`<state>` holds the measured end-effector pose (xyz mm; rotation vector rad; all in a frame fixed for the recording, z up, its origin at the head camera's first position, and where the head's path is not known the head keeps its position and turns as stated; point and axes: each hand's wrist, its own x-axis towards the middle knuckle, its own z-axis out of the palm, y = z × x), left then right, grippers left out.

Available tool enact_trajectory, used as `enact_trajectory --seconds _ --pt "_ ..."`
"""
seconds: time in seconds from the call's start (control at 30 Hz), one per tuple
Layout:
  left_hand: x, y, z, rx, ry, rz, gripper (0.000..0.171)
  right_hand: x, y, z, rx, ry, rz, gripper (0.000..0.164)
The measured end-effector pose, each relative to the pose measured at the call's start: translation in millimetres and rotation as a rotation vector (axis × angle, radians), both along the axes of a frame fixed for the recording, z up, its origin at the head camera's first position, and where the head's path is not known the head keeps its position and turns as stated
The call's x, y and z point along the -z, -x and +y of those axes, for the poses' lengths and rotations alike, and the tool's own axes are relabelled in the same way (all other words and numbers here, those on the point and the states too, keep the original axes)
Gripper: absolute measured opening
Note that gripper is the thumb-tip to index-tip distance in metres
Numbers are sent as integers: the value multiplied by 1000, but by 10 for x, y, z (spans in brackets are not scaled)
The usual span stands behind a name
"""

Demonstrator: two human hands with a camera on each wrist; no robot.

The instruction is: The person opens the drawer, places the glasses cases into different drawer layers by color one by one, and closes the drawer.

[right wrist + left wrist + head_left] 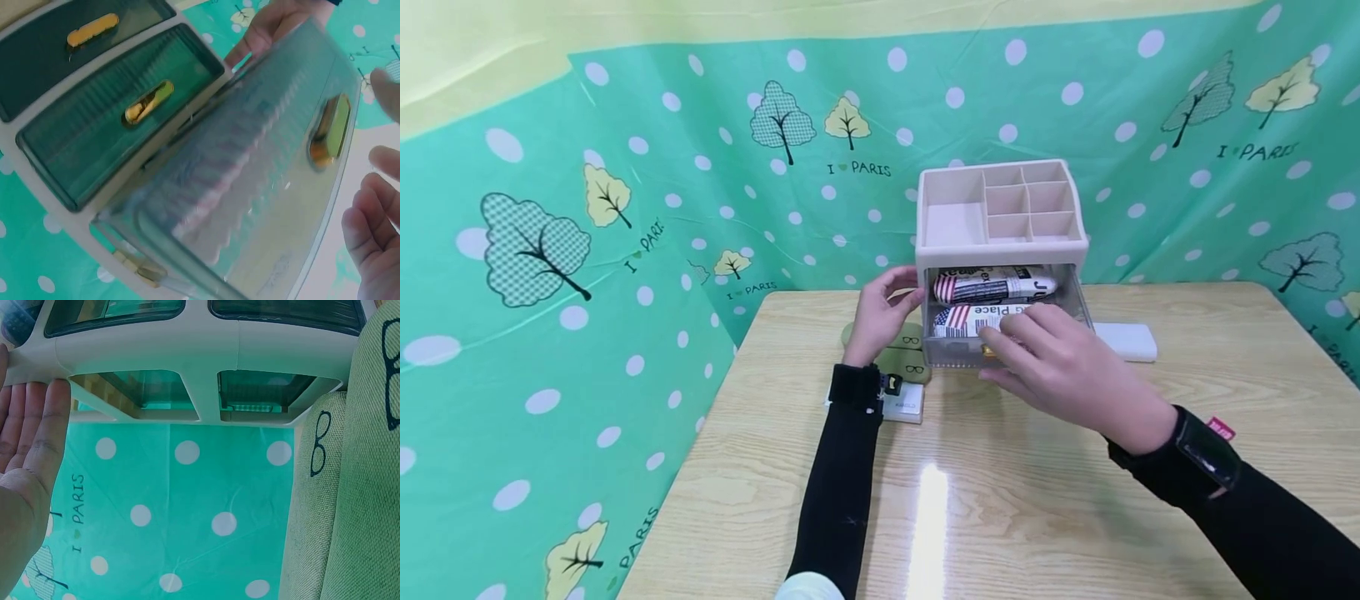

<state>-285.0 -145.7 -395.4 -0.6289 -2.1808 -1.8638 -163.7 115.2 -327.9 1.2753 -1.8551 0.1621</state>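
Observation:
A cream desktop organizer (1002, 252) stands on the table with its top see-through drawer (958, 354) pulled out. Inside the drawer lie two newspaper-print items with a flag pattern, a rear one (992, 289) and a front one (962, 321). My left hand (883, 312) rests against the organizer's left side, its fingers fairly straight in the left wrist view. Just before the drawer front is my right hand (1060, 362), fingers loosely bent. The right wrist view shows those fingers (369, 215) apart from the drawer's gold handle (331, 131), holding nothing.
Green cases (901, 365) with a glasses print lie left of the organizer, by a white box-like item (904, 404). To its right is a white flat object (1127, 342). A polka-dot cloth (820, 217) hangs behind the wooden table (760, 467).

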Motion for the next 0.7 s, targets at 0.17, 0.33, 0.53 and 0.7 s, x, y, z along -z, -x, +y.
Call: enact_trajectory --seconds 0.17,0.33,0.53,0.7 --pt "-6 -1 9 -13 10 -7 38 118 -57 -31 32 1 39 39" --pt "16 13 9 -13 6 -4 37 266 -96 -61 48 47 52 32" --pt "13 5 11 -11 2 0 37 420 -147 -74 94 84 55 32" --pt "2 4 12 -12 1 -2 37 495 -178 -91 113 147 53 28"
